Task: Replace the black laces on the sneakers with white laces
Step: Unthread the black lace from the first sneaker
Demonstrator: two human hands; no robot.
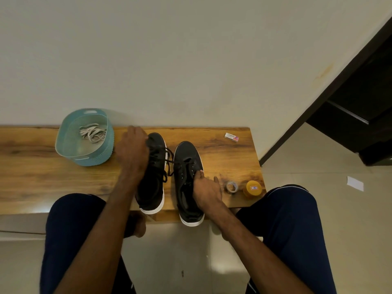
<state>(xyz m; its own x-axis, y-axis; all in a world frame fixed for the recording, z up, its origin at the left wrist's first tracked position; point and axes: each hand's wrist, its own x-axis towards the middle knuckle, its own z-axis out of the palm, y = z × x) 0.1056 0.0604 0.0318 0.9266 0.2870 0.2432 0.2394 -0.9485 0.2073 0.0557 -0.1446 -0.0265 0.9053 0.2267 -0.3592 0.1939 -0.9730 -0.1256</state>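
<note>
Two black sneakers with white soles stand side by side on a wooden bench [42, 181], toes pointing away from me. My left hand [133, 149] lies over the left sneaker [151, 187], fingers curled at its toe end near the top of the black laces [167, 166], which trail loose between the shoes. My right hand [205, 189] grips the right side of the right sneaker [186, 153] by its eyelet edge. White laces [92, 132] lie coiled in a teal basket [84, 158] at the left.
On the bench's right end sit a small roll of tape [231, 186], a yellow-lidded jar [253, 188] and a small white box [231, 137]. A wall runs behind the bench. My knees flank the shoes below. A dark door frame stands at the right.
</note>
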